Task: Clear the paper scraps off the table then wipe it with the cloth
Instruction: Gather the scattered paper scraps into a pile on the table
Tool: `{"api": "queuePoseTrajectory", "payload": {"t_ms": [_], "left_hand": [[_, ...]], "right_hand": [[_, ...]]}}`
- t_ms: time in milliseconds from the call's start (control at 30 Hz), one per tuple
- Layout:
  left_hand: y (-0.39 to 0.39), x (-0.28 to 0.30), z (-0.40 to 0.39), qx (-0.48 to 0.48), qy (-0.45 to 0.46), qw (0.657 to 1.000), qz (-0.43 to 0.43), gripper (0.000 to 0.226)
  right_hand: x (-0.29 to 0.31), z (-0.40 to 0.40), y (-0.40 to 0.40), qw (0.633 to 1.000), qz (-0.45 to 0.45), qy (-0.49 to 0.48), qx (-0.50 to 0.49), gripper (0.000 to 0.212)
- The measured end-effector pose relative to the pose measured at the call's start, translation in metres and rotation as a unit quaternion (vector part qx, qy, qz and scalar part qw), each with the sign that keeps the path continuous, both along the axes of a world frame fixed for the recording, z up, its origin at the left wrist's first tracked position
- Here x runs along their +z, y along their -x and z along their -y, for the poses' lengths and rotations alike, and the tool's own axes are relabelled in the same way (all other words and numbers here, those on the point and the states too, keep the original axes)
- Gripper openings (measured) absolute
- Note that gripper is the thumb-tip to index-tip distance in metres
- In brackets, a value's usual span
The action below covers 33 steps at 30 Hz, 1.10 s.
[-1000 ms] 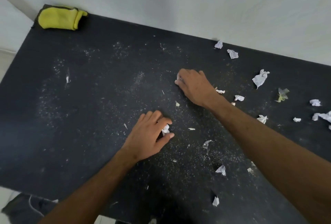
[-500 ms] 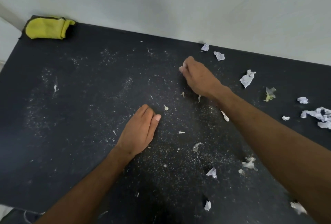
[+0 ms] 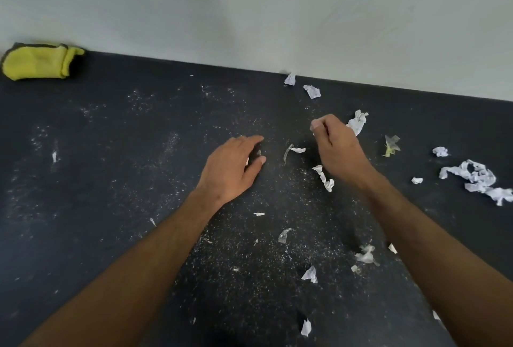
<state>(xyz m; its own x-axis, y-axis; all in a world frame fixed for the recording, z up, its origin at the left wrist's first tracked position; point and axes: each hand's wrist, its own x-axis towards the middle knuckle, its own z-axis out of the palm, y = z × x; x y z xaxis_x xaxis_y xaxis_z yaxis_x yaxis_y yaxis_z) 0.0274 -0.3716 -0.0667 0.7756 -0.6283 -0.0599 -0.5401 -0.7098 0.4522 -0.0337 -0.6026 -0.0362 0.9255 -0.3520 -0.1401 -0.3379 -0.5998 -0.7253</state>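
Note:
White paper scraps lie scattered over the dusty black table (image 3: 111,194), mostly on its right half. Some of them: one (image 3: 358,122) just behind my right hand, a strip (image 3: 324,178) below it, a heap (image 3: 477,180) at far right, two (image 3: 312,91) by the wall. My left hand (image 3: 233,166) rests on the table at the centre, fingers curled round a small white scrap that barely shows. Just right of it my right hand (image 3: 336,149) is raised, its fingertips pinched together on a small pale scrap. The folded yellow cloth (image 3: 39,62) lies at the far left corner.
A white wall runs along the table's far edge. White dust speckles the middle and left of the tabletop. More scraps (image 3: 310,274) lie near the front between my forearms, and a yellowish clear piece (image 3: 391,145) sits to the right of my right hand.
My left hand closed over a scrap, then moved away from me toward the right hand. My right hand lifted its scrap and drew back to the right. The view tilted up.

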Motion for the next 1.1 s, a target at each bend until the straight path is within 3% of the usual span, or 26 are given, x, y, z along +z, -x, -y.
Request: {"api": "queuePoseTrajectory", "payload": {"t_ms": [167, 367, 633, 767, 967, 1100], "left_hand": [[-0.003, -0.003, 0.007, 0.003, 0.011, 1.0, 0.005, 0.017], [0.005, 0.0, 0.008, 0.014, 0.038, 0.998, -0.053, 0.021], [0.011, 0.0, 0.031, 0.049, 0.121, 0.988, -0.086, 0.025], [0.008, -0.001, 0.033, 0.061, 0.132, 0.986, -0.077, 0.022], [0.006, 0.004, 0.03, 0.035, 0.093, 0.992, -0.081, 0.02], [0.013, 0.007, 0.047, -0.013, 0.056, 0.996, -0.071, 0.037]], "right_hand": [[0.0, 0.005, 0.012, 1.0, -0.016, -0.019, -0.005, 0.036], [-0.004, 0.008, 0.013, 0.999, -0.011, -0.037, 0.005, 0.019], [-0.011, 0.008, 0.011, 0.976, -0.038, 0.155, 0.149, 0.022], [-0.014, 0.003, 0.007, 0.959, -0.059, 0.191, 0.202, 0.023], [-0.009, 0.011, 0.01, 0.974, -0.056, 0.177, 0.131, 0.019], [-0.007, 0.019, 0.019, 0.986, -0.064, 0.112, 0.102, 0.02]]}}
